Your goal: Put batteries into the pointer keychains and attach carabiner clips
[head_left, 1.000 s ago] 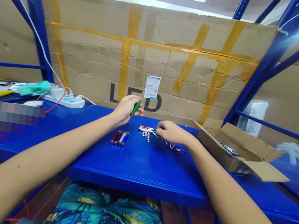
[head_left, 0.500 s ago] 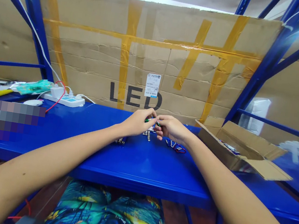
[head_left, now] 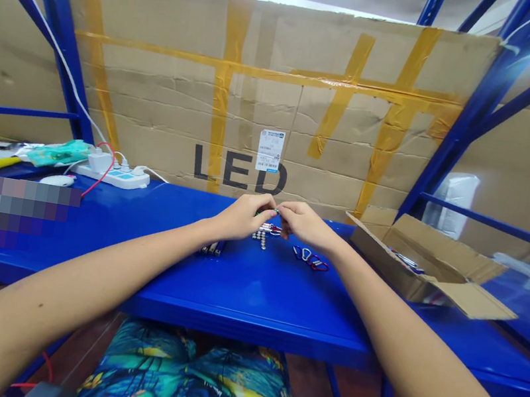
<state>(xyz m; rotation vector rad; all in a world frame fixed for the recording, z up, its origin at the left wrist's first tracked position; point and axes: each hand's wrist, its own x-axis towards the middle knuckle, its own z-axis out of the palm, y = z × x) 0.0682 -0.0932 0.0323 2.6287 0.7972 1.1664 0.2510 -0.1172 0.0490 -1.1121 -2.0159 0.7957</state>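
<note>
My left hand point(head_left: 244, 217) is closed around a small green object point(head_left: 259, 212), mostly hidden by the fingers, so its exact kind does not show. Against it, fingertips pinched together at its right end, is my right hand point(head_left: 309, 226). Just below the hands, red and silver metal pieces point(head_left: 270, 229) lie on the blue table point(head_left: 249, 297), with several small silver parts point(head_left: 259, 238) in rows nearer me. Several carabiners point(head_left: 319, 265) in blue, silver and red rest below my right wrist. Dark pieces with silver ends point(head_left: 211, 248) show beside my left forearm.
An open cardboard box point(head_left: 427, 271) with metal items inside stands at the right. To the left are a white power strip point(head_left: 130, 180) with cables, a white mouse point(head_left: 57, 180) and plastic packets point(head_left: 58, 154). A large taped cardboard panel point(head_left: 169, 103) stands behind.
My right hand has risen slightly and its fingers have drawn in at the green object's end. More of the red and silver pieces below now shows. My left hand has hardly moved.
</note>
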